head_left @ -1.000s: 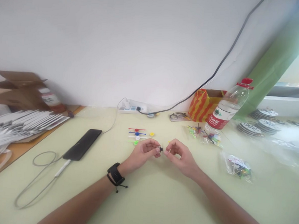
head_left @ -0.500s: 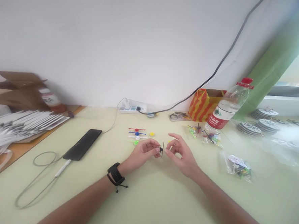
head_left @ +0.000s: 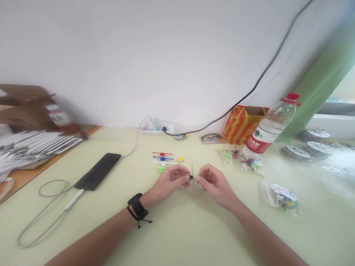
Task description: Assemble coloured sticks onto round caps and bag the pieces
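My left hand point(head_left: 170, 182) pinches a small black spinner arrow point(head_left: 192, 177) by its dark hub, between thumb and fingers. The spinner's thin pointer stands upright and is blurred. Just to the right, my right hand point(head_left: 215, 184) has its fingers curled and thumb against the forefinger, a small gap from the pointer; I see nothing in it. Behind the left hand lie a red spinner arrow point(head_left: 162, 153), a blue one point(head_left: 163, 159), a white one point(head_left: 163, 163) and a green one point(head_left: 161, 169), partly covered by the fingers. A yellow round piece point(head_left: 180, 159) sits beside them.
A black phone point(head_left: 98, 171) with a cable lies left. Bags of colourful parts point(head_left: 283, 199) lie right, near a large water bottle point(head_left: 263, 128), a striped bag point(head_left: 241, 125) and glasses point(head_left: 211, 138). A power strip point(head_left: 156, 129) stands by the wall; stacked discs point(head_left: 296, 152) lie far right.
My right hand's raised forefinger has curled down and its fingers have closed together. The spinner's pointer, sharp and dark before, is now a faint blur. My left hand stays in place.
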A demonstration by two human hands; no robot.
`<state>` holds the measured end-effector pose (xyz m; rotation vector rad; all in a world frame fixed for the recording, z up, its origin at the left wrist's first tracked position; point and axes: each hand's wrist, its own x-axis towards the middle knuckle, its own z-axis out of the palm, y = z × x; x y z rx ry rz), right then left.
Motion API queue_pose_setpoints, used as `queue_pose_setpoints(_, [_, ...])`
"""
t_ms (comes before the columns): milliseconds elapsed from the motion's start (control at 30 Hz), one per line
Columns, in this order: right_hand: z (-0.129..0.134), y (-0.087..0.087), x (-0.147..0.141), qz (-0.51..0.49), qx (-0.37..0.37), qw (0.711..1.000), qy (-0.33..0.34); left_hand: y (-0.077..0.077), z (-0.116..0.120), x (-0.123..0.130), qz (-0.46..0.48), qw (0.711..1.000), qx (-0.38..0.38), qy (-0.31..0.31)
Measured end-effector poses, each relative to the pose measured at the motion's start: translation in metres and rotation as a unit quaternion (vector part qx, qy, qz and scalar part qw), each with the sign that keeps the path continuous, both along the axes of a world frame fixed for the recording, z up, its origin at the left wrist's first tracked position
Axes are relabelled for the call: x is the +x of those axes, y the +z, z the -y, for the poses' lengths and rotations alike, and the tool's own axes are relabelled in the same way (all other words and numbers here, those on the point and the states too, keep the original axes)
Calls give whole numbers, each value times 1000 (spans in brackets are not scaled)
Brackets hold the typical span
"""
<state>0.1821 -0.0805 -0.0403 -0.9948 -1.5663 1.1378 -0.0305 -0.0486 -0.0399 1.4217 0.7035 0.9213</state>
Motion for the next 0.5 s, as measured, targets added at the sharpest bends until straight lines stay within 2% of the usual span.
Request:
queue_pose_setpoints(267, [4,1,-3,73,18,997,-12,4,2,0,-3,1000,-6,-20])
queue_pose_setpoints(500, [6,-3,-4,36,29,999,-26,1,0,-2,3,1000,6,4])
